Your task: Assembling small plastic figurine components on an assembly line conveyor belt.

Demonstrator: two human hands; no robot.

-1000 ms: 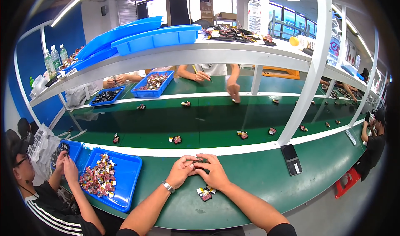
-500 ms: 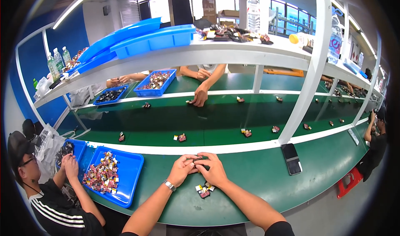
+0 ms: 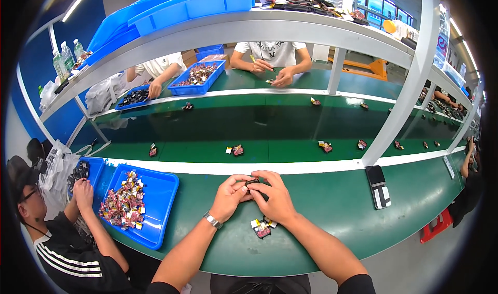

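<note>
Both hands meet above the green bench, fingers closed round a small black part [image 3: 252,183]. My left hand [image 3: 229,196], with a metal watch at the wrist, pinches it from one side. From the other side my right hand [image 3: 272,195] grips it, fingertips curled over its top. Much of the part is hidden by the fingers, so its exact kind does not show. Just below my hands on the bench lies a small cluster of reddish circuit boards [image 3: 263,229] with white and yellow pieces attached.
To my left stands a blue tray [image 3: 165,211] heaped with similar boards, beside a seated co-worker [image 3: 67,242]. A dark phone-like device [image 3: 378,187] lies at right. Beyond the white rail [image 3: 233,167], a green conveyor belt [image 3: 207,133] carries scattered boards. A white post [image 3: 402,81] rises right.
My view has tilted downward. My hands still hold the black part. Across the belt, a co-worker's hand has drawn back from the belt; that person now holds a small piece and a pen-like tool.
</note>
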